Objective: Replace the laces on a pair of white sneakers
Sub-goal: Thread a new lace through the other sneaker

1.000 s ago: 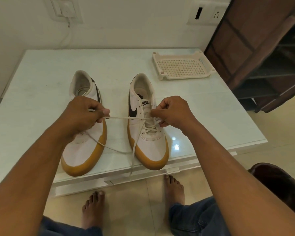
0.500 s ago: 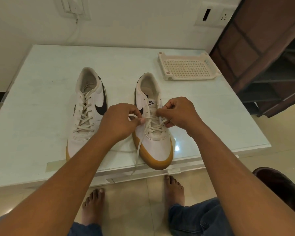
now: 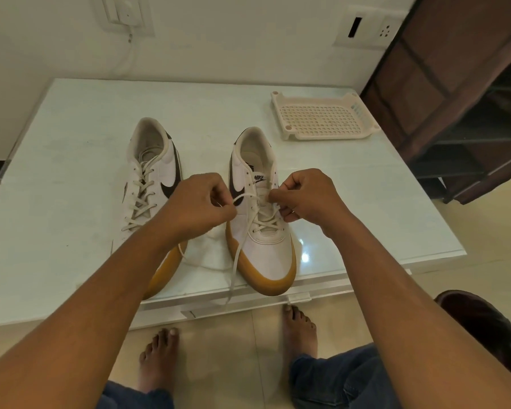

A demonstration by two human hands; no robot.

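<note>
Inspecting the head view, found two white, gum-soled sneakers standing toes toward the lower edge of the frame on a pale glossy table (image 3: 71, 202). Recorded the centre sneaker (image 3: 273, 246) partly laced, top eyelets showing bare, with its lace (image 3: 248, 196) stretched across the tongue between both hands. Noted the left hand (image 3: 198, 202), fingers curled, thumb and forefinger pinched on one strand just left of the shoe. Noted the right hand (image 3: 304, 199), fingers curled likewise, clamped on the lace at the shoe's right eyelet row. Logged a loose lace end trailing down past the table's near edge. Observed the second sneaker (image 3: 157, 172) left of centre, laced, toe partly hidden behind the left forearm. Registered a perforated cream tray (image 3: 322, 119) at upper right of the tabletop, well apart from both shoes.
</note>
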